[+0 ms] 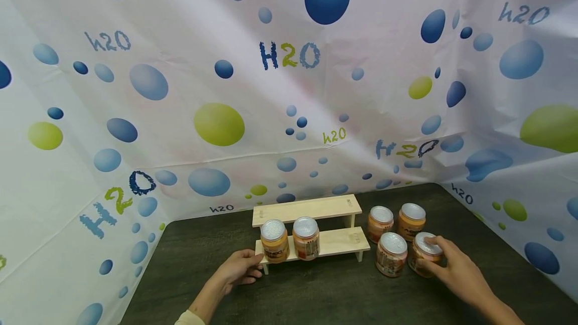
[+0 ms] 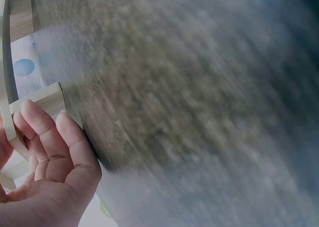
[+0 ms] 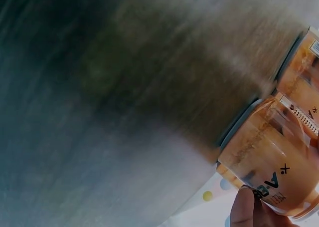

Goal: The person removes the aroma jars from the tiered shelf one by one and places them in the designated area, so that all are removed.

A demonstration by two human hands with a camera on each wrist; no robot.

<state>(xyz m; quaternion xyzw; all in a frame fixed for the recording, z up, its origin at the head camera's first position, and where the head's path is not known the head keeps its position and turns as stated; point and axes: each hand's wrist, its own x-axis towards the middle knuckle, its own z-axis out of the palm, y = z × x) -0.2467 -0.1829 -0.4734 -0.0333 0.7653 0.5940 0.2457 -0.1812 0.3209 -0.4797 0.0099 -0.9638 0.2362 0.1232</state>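
Observation:
A two-step wooden rack (image 1: 336, 244) stands on the dark table, with two silver-lidded orange jars on its lower step: a left jar (image 1: 276, 250) and a right jar (image 1: 307, 248). My left hand (image 1: 238, 268) holds the left end of that step, thumb on top and curled fingers underneath; the left wrist view shows these fingers (image 2: 70, 142) against the wood. On the right, my right hand (image 1: 462, 271) grips the nearest right jar (image 3: 274, 162) of a group, thumb and fingers around its sides. The jar's base appears to rest on the table.
Beside the held jar stands another jar (image 1: 391, 255), with two more behind, a left one (image 1: 380, 224) and a right one (image 1: 411, 222). The rack's upper step (image 1: 307, 209) bears no jars. A white curtain (image 1: 271, 89) with coloured dots encloses the table (image 1: 203, 245).

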